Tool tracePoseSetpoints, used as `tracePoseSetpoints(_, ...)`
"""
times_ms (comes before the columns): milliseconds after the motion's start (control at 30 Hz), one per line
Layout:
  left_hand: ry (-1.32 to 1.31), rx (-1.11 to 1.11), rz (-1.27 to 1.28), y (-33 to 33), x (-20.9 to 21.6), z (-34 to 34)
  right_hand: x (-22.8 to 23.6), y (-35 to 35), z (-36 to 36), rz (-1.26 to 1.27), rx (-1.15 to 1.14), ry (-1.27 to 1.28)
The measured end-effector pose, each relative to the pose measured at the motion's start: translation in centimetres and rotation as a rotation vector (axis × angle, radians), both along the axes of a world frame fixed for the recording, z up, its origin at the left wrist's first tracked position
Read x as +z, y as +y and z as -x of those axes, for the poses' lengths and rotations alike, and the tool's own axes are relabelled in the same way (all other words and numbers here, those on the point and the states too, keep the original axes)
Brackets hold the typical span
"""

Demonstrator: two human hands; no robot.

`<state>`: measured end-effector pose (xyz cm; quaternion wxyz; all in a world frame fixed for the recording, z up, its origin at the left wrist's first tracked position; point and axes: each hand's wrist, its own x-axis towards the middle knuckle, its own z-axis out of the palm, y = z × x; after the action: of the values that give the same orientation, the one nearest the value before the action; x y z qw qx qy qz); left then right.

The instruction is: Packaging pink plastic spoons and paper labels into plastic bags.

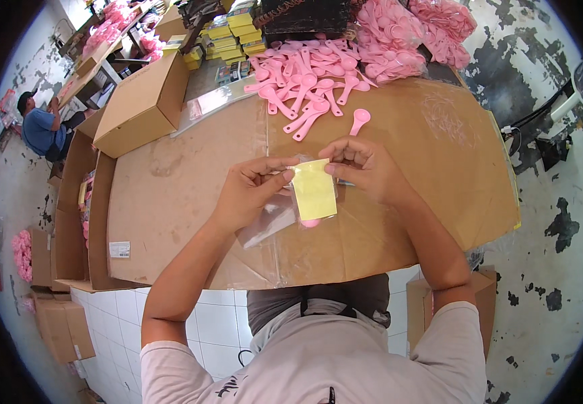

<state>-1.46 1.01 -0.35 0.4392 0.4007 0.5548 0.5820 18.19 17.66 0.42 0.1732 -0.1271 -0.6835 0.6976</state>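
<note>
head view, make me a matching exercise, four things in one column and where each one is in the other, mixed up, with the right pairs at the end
Things
1. yellow card
2. lone pink spoon
3. pile of pink spoons
4. co-worker in blue

Places
A. heaped toward the far side of the cardboard-covered table
B. off at the far left, beyond the table
C. held between left hand and right hand
D. just beyond the right hand

Pairs: 1-C, 2-D, 3-A, 4-B

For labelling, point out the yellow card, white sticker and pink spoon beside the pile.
Yellow card [315,190], head view: middle of face.
White sticker [120,250], head view: its middle.
Pink spoon [361,117], head view: bowl.
</note>
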Motion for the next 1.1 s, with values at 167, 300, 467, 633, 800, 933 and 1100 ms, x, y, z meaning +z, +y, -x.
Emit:
tracePoseSetpoints(167,0.01,0.022,-0.057,0.0,0.5,0.1,0.0,0.1,-0.2,-0.108,0.116,-0.034)
tracePoseSetpoints(300,-0.068,0.047,-0.175,0.0,1.1,-0.7,-0.2,0.0,-0.2,-0.087,0.125,-0.006)
tracePoseSetpoints(467,0.06,-0.12,-0.077,-0.5,0.5,0.1,0.1,0.0,-0.2,-0.051,0.132,0.054)
tracePoseSetpoints(633,0.027,-0.022,0.043,-3.5,1.5,1.9,0.1,1.8,-0.9,-0.468,-0.097,-0.05)
tracePoseSetpoints(800,0.063,0.527,-0.266,-11.7,1.7,11.9,0.1,3.2,-1.9,-0.636,-0.184,-0.156)
tracePoseSetpoints(933,-0.145,0.843,-0.563,-13.2,2.5,13.5,0.5,4.2,-2.5,-0.948,-0.223,-0.184)
tracePoseSetpoints(1100,0.4,0.413,0.035,-7.6,1.5,8.0,-0.1,5.2,-3.8,-1.137,-0.182,-0.288)
